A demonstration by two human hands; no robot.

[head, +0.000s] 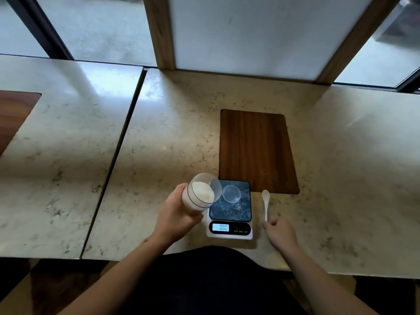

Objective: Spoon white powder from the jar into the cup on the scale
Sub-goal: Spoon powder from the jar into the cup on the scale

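My left hand (176, 214) grips a clear open jar (201, 192) of white powder, tilted with its mouth toward the scale. A small clear cup (231, 193) stands on the dark platform of the digital scale (230, 209), whose display reads 0.00. A white plastic spoon (265, 204) lies on the counter just right of the scale, bowl pointing away from me. My right hand (280, 231) rests on the counter with fingers curled, its fingertips at the end of the spoon's handle; no grip on it is visible.
A dark wooden inlay panel (256, 151) lies in the marble counter (159, 144) behind the scale. A seam (118, 151) splits the counter to the left. A wood-framed white panel (245, 32) and windows stand behind.
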